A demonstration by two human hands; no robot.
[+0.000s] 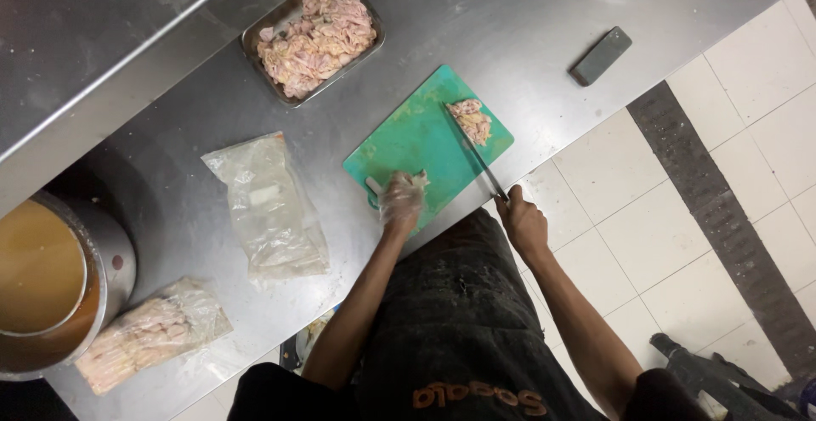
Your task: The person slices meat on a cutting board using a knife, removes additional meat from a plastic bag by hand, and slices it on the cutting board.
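Steel tray of raw meat (314, 36), dark phone (600, 56), two plastic bags (268, 208), broth pot (51, 285)

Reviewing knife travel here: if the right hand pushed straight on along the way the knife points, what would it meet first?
Probably the meat pile on the green cutting board; the right hand holds a knife whose tip already reaches it.

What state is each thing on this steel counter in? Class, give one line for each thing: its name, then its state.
Left hand: gloved, pressing a meat piece on the board.
Right hand: bare, closed on the knife handle.
Knife: blade flat on the board, beside cut meat.
Cutting board: green, smeared.
Steel tray: full of raw meat.
Near bag: almost empty.
Far bag: filled.
Pot: uncovered, holding brown liquid.
Phone: screen dark.
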